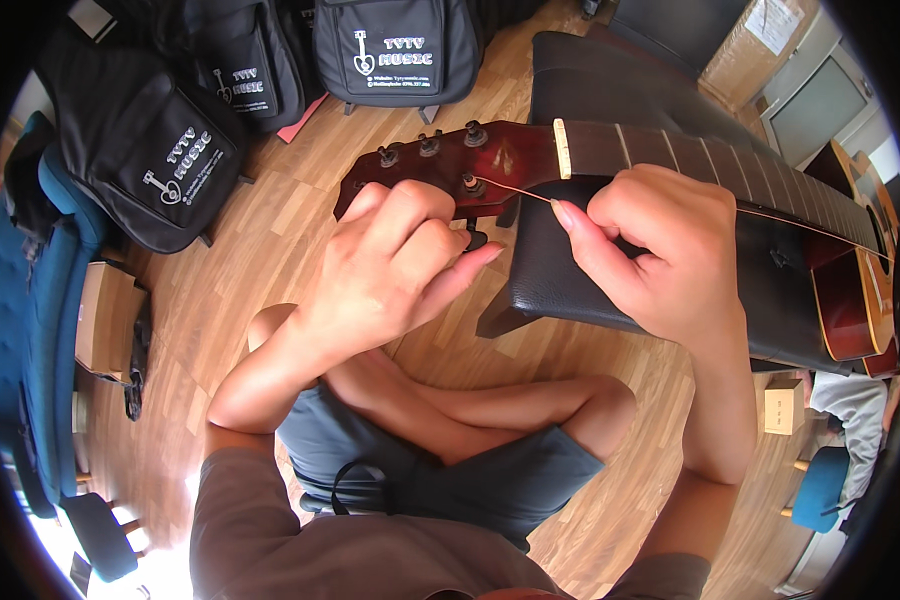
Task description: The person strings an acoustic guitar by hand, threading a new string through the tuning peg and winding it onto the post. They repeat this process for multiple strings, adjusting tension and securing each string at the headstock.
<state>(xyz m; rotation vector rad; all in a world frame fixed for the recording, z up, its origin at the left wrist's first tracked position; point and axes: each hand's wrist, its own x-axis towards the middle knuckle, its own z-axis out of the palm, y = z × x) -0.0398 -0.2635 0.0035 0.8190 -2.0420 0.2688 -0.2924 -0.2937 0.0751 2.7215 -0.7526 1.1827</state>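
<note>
An acoustic guitar lies across in front of me, its dark red headstock pointing left and its fretboard running right past a pale nut. My left hand has its thumb and curled fingers around a black tuning peg on the headstock's near edge. A copper-coloured guitar string runs from a tuning post to my right hand, where thumb and forefinger pinch it. Beyond that hand the string continues along the neck toward the body. Other tuning posts on the headstock look bare.
Beneath the guitar stands a black padded bench. Several black gig bags stand at the back left. A blue sofa and a cardboard box are on the left. At right are a small box, a blue stool and another person's grey sleeve.
</note>
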